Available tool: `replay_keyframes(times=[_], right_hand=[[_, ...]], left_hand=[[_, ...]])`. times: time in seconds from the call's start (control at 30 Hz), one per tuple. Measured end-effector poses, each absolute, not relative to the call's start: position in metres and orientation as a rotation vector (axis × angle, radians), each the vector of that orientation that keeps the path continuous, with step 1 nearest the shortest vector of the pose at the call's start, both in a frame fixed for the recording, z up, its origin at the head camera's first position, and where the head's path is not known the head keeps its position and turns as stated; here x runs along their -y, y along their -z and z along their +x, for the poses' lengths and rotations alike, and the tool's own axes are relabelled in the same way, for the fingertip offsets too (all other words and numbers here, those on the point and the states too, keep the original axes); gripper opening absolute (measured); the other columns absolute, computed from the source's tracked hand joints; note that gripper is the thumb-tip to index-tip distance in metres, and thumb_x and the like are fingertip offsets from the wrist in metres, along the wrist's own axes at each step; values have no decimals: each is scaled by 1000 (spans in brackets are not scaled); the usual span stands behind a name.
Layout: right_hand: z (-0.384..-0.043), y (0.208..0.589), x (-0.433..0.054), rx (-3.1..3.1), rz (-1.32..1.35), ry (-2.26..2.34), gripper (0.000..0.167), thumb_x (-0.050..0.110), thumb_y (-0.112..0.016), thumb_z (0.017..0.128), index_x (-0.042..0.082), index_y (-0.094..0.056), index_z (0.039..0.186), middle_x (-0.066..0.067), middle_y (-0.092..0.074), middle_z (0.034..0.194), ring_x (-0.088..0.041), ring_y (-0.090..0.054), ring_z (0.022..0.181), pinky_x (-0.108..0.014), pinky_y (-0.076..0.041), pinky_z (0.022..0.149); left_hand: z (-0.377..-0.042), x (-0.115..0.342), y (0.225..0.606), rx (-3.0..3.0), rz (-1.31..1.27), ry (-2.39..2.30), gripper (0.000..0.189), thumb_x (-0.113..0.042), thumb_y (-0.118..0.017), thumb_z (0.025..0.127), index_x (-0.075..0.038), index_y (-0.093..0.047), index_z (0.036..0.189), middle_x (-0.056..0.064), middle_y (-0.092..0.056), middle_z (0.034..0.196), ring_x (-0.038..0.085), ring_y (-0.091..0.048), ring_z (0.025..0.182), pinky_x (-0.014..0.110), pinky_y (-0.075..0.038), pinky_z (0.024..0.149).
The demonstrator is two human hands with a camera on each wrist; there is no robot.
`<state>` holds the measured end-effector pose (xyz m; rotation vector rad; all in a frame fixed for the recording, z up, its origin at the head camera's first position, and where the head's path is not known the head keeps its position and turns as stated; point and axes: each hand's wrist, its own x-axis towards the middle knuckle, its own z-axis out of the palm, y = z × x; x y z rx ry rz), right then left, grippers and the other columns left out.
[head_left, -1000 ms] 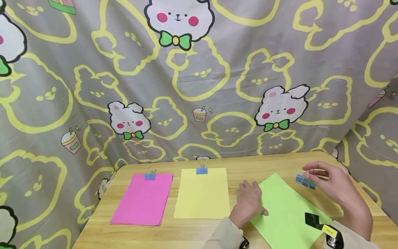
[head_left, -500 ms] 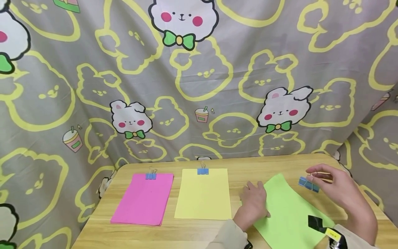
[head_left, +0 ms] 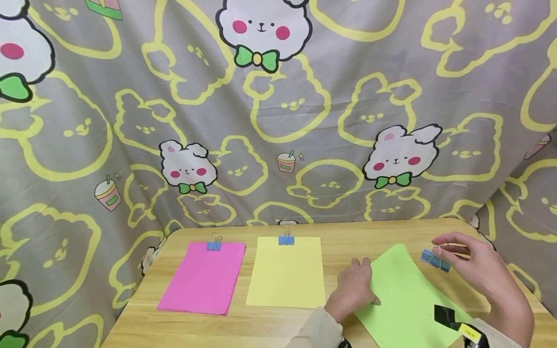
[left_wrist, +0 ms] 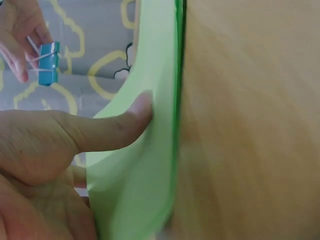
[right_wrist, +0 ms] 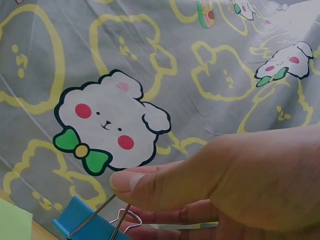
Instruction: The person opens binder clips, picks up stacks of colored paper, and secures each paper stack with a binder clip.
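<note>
Toward the table's right edge, a left hand pinches green sheets — the right hand pinching a blue binder clip by its wire handle.

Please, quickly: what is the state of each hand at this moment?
Left hand: closed, holding the green paper near its edge.
Right hand: closed, pinching a blue binder clip by its wire handle.

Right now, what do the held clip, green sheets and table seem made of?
The clip: probably painted metal, going by its smooth blue body and shiny wire handles. The sheets: matte paper or thin card, since they bend and show thin edges. The table: smooth-looking wood or laminate; its grain shows, but I can't tell which.
</note>
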<state>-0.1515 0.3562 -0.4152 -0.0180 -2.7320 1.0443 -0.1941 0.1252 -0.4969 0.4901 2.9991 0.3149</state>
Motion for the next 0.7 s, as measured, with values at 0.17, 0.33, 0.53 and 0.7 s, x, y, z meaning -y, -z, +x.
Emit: replay_keyframes(times=[0.17, 0.33, 0.53, 0.7], right_hand=[[-152, 415, -354, 2732, -15, -1026, 27, 28, -70, 100, 6, -71, 116, -21, -70, 118, -30, -72, 97, -18, -49, 64], [-152, 413, -353, 2732, -36, -1038, 29, 31, -71, 99, 8, -71, 116, -22, -70, 120, 13, -58, 86, -19, -49, 64], [-151, 413, -354, 2715, -26, -989, 28, 31, -72, 98, 10, -72, 116, -19, -71, 118, 25, -45, 83, -17, -46, 63], [-153, 415, -355, 2711, -6, -971, 26, 28, -71, 99, 9, -71, 116, -20, -70, 118, 14, -56, 84, -17, -46, 63]], left_hand=[[-199, -117, 500, -2922, 500, -518, 49, -26, -85, 84, -22, -59, 124, -7, -54, 70, 8, -46, 53, 23, -39, 47], [-208, -97, 491, -2717, 596, -862, 59, -13, -80, 84, -15, -60, 140, -8, -69, 86, 5, -49, 53, 18, -45, 53], [-225, -64, 481, -2394, 722, -1192, 59, -8, -80, 86, -11, -60, 141, -2, -65, 135, 13, -62, 119, 28, -50, 100], [-234, -37, 483, -2166, 646, -1468, 49, 0, -73, 89, -14, -64, 135, -5, -70, 117, 10, -66, 97, 27, -52, 90]])
